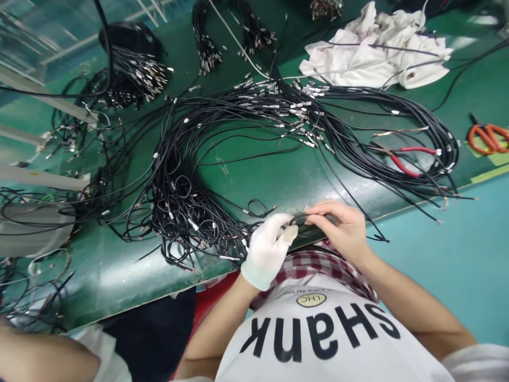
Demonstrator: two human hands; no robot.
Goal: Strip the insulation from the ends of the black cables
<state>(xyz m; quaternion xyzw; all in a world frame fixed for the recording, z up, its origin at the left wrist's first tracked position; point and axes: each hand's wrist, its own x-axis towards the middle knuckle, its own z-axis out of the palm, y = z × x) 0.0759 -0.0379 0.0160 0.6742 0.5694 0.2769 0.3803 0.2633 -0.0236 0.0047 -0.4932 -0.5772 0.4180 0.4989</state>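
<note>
My left hand [267,248], in a white glove, is closed on a black cable [298,218] at the table's front edge. Just right of it, the bare fingers of my right hand [338,225] pinch the same cable between thumb and fingertips. Part of the cable is hidden by the glove. Close to my left hand lies a tangled heap of black cables [178,212] with small loops and bare ends. Beyond both hands, a long cable bundle [254,101] with metal terminals curves across the table.
Red-handled pliers [405,159] lie on a coiled cable bundle [441,132] at right. Orange-handled scissors [489,139] rest farther right. White cloth [377,53] sits at the back. A metal frame [43,178] stands left, and another person's arm [47,355] shows at lower left.
</note>
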